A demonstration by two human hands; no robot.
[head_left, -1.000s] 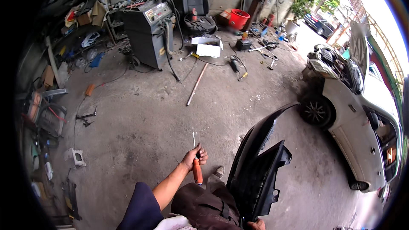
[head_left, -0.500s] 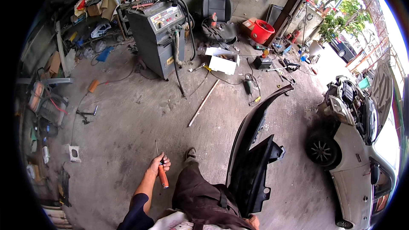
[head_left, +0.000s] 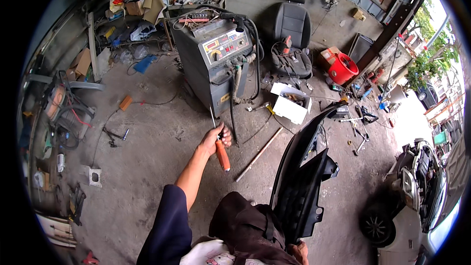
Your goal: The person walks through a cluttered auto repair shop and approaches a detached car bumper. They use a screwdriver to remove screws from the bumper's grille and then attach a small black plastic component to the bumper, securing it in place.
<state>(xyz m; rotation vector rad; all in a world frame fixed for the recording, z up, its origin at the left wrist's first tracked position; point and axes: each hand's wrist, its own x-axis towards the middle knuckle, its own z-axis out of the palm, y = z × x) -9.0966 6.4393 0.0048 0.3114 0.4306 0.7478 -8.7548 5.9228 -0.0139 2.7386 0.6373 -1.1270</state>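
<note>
My left hand (head_left: 215, 140) is stretched out in front of me, its fingers closed around a screwdriver (head_left: 222, 157) with an orange handle. The thin metal shaft points up and away, and in the picture its tip overlaps the lower edge of the grey machine. Low at my right side, my right hand (head_left: 299, 253) is partly hidden by my clothing and closed at the lower end of a black car fender (head_left: 300, 203). That long, curved panel stands upright beside my right leg, its narrow end pointing away from me.
Ahead stands a grey wheeled machine (head_left: 206, 76) with hoses. Beyond are a car seat (head_left: 293, 29), a red bucket (head_left: 343, 68) and a white box (head_left: 290, 109). A wooden stick (head_left: 259, 154) lies on the floor. A partly dismantled car (head_left: 407, 230) is at right.
My left hand has moved forward and up with the screwdriver. The machine and seat appear nearer and further right. The fender has come along at my right side.
</note>
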